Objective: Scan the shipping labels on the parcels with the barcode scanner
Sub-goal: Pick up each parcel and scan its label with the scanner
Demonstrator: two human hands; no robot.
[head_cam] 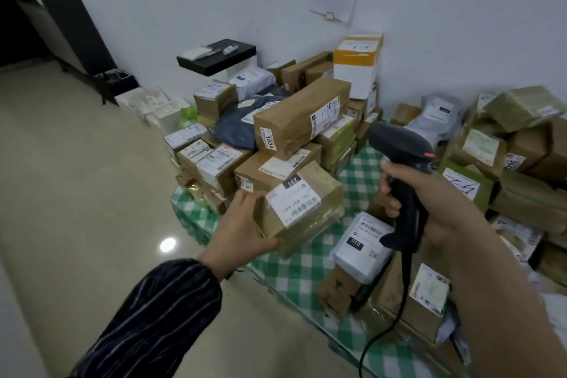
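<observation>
The left hand (pixel 242 232), reaching forward from a dark striped sleeve (pixel 153 316), grips the near end of a small brown tape-wrapped cardboard parcel (pixel 325 189) with its white shipping label (pixel 293 204) facing up. Just to its right, the right hand (pixel 411 193) clasps a black pistol-grip barcode scanner (pixel 399 144) held upright over the green-checked cloth (pixel 306 273). Heaped brown boxes (pixel 300 120) lie beyond.

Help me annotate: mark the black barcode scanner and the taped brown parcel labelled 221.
black handheld barcode scanner (pixel 395 141), head view, on its top housing.
taped brown cardboard parcel labelled 221 (pixel 293 202), head view, on its white label.
</observation>
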